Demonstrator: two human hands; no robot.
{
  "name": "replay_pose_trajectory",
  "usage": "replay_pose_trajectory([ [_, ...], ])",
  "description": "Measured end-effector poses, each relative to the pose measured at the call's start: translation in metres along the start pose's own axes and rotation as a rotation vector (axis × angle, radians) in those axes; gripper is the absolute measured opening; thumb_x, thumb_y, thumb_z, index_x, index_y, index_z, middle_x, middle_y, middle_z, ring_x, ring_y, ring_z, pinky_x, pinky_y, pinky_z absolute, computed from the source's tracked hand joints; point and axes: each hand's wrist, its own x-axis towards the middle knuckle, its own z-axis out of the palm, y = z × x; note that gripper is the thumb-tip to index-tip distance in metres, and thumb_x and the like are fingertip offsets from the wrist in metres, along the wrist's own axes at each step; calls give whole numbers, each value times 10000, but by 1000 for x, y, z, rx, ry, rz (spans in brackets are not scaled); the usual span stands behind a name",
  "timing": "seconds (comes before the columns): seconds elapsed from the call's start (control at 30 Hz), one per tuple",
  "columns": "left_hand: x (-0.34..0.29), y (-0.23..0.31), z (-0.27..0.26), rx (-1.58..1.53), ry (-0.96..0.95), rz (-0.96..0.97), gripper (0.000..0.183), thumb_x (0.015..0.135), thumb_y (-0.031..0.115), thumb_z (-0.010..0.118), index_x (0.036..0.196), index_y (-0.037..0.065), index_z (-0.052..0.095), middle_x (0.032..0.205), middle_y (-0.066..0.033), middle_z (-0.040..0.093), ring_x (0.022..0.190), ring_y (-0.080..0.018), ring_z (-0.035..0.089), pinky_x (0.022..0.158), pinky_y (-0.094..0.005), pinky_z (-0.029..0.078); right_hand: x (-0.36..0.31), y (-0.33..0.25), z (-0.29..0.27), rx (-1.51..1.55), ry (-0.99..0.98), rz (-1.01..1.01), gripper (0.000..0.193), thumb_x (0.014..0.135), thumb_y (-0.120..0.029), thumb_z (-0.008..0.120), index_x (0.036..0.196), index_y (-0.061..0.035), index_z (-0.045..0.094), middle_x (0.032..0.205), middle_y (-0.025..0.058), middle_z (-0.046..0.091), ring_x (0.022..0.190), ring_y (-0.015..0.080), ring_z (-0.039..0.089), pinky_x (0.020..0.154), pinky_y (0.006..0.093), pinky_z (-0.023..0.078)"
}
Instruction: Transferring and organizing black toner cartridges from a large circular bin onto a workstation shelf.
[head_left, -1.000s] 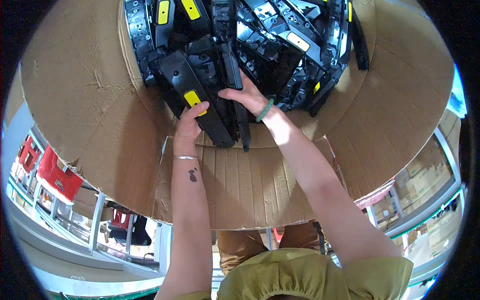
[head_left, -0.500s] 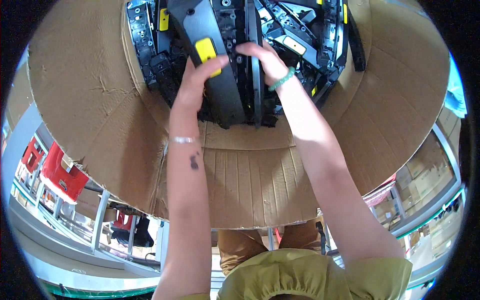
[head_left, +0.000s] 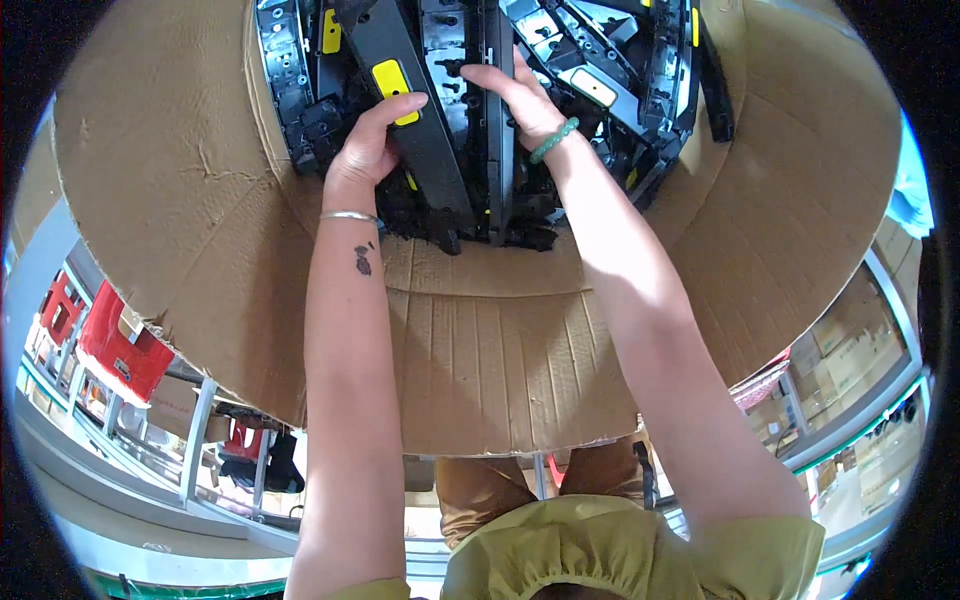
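My left hand is closed round the left edge of a long black plastic part, its thumb lying across a yellow patch. The other fingers are hidden behind that part. Closed round an upright black plastic bar is my right hand, with the thumb reaching over the bar's top side. Whether the bar and the part are joined, I cannot tell. Both pieces stand tilted among other black parts, their lower ends near the box's near wall.
A large open cardboard box surrounds the parts, its walls flaring toward me. More black plastic assemblies with white and yellow patches crowd its far side. Outside, at left, are a red plastic bin and metal rails.
My left hand has shifted left and slightly away from me along with the black part. My right hand has moved a little farther in; the pieces lean slightly differently.
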Motion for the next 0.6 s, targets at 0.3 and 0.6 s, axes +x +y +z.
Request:
replay_pose_trajectory([
  [0.3, -151, 22, 67, -59, 71, -73, 324, 715, 286, 636, 954, 71, 596, 854, -38, 600, 784, -150, 564, 743, -301, 452, -126, -78, 32, -179, 10, -42, 639, 832, -317, 588, 1323, -24, 304, 1232, 92, 456, 1127, 180, 413, 978, 287, 300],
  [0.6, -426, 59, 140, -439, -190, 37, 485, 728, 226, 571, 1140, -21, 506, 1065, -142, 590, 962, -244, 579, 873, -367, 446, -343, -249, 110, -571, -636, -102, 756, 715, -34, 631, 1335, 13, 200, 1270, 110, 400, 1159, 202, 391, 990, 330, 291],
])
